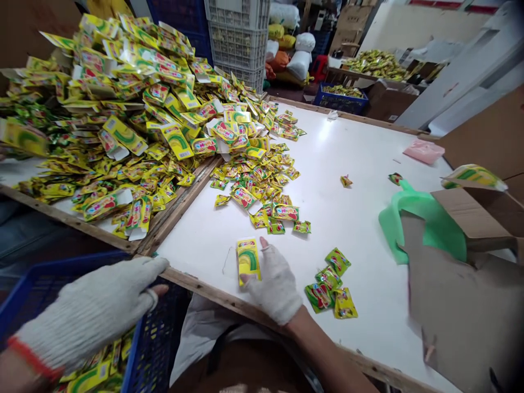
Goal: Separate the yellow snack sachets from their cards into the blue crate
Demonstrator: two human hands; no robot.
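Note:
My right hand (278,284), in a white knitted glove with bare fingertips, holds a small yellow box (248,259) with a green curved picture, near the front edge of the white table (368,218). Its thumb is at the box's near end and a finger at the far end. My left hand (94,311), gloved with a red cuff, is over the blue crate (137,349) beside the table's wooden edge. Its fingers are stretched out with the thumb apart, and nothing shows in them. Several small green and yellow sachets (329,281) lie right of my right hand.
Loose sachets and boxes (262,185) spread across the table ahead, below a tall heap of yellow boxes (143,82) at left. On the right are a green dustpan (429,218), cardboard (450,305) and a pink packet (423,151). Grey crates (237,43) stand behind.

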